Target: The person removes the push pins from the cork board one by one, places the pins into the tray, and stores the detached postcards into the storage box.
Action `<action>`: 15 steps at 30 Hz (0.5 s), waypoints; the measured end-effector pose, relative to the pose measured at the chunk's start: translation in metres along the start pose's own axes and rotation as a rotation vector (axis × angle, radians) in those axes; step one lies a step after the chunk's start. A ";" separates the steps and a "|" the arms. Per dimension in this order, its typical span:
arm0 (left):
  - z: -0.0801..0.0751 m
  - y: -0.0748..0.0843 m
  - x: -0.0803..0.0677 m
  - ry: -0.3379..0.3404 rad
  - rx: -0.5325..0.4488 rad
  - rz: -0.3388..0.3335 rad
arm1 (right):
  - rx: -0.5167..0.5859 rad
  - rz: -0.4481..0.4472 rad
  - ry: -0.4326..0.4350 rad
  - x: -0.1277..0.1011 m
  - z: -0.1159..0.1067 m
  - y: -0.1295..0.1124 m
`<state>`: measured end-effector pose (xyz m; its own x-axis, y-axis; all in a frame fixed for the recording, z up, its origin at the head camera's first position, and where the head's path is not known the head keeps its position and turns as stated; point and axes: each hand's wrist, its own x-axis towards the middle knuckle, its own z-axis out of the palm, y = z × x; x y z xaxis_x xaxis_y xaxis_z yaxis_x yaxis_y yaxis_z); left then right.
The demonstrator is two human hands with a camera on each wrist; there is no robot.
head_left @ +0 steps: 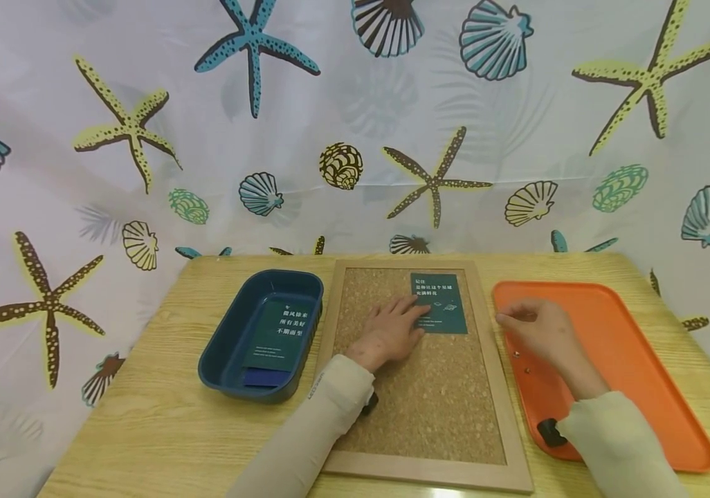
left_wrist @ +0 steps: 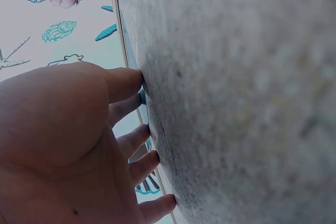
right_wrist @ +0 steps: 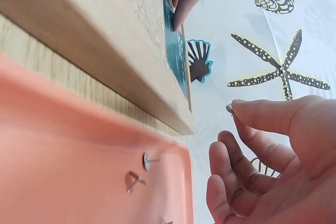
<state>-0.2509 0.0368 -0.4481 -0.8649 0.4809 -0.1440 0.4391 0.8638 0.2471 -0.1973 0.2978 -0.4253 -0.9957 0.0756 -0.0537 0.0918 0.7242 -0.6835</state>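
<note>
Pale wood grain runs across the table (head_left: 143, 429), with a curtain (head_left: 355, 104) printed in starfish and shells hanging behind it. At the middle of the table lies the cork board (head_left: 423, 387) in its light wooden frame, and everything else sits around it.

Nearest the viewer, two cream sleeves come up from the bottom edge, one across the cork board's near left corner, the other over the near end of the orange tray (head_left: 641, 373), which lies just right of the board. Two small pins (head_left: 522, 362) lie on the tray close to the board's right frame edge; the right wrist view shows them as flat-headed tacks (right_wrist: 140, 171).

Above them hovers the right hand (head_left: 538, 328), its thumb and forefinger pinching one small pin (right_wrist: 229, 108) at the tips while the other fingers curl loosely beneath.

On the cork itself, the left hand (head_left: 389, 332) rests flat, fingers straight and slightly spread, fingertips (left_wrist: 137, 80) pressing the left edge of a dark teal card (head_left: 439, 304) that lies in the board's far right part.

Left of the board stands a dark blue bin (head_left: 261, 335) holding another teal card (head_left: 280, 335) printed with white lettering.
</note>
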 end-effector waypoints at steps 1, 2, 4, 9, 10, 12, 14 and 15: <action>0.000 0.000 0.000 0.000 0.002 -0.001 | -0.003 -0.004 0.002 -0.001 -0.001 0.002; 0.000 0.000 0.000 0.000 0.005 -0.002 | -0.005 -0.006 0.006 -0.002 -0.003 0.003; -0.001 0.001 0.000 0.002 0.006 -0.002 | 0.001 -0.005 0.007 -0.003 -0.005 0.006; -0.001 0.000 0.000 0.003 -0.002 -0.001 | 0.013 0.012 -0.013 -0.007 -0.010 0.011; -0.001 0.000 0.000 0.005 -0.003 0.000 | 0.009 0.009 -0.017 -0.008 -0.010 0.012; -0.002 0.000 -0.001 0.003 -0.007 0.001 | 0.006 0.011 -0.024 -0.008 -0.010 0.014; -0.002 0.000 -0.001 0.003 -0.009 0.002 | 0.001 0.016 -0.030 -0.009 -0.011 0.017; -0.002 0.000 -0.001 0.002 -0.010 0.002 | -0.001 0.018 -0.031 -0.008 -0.011 0.018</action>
<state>-0.2507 0.0357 -0.4459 -0.8644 0.4827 -0.1411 0.4389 0.8611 0.2569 -0.1871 0.3178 -0.4296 -0.9938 0.0672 -0.0890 0.1099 0.7233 -0.6817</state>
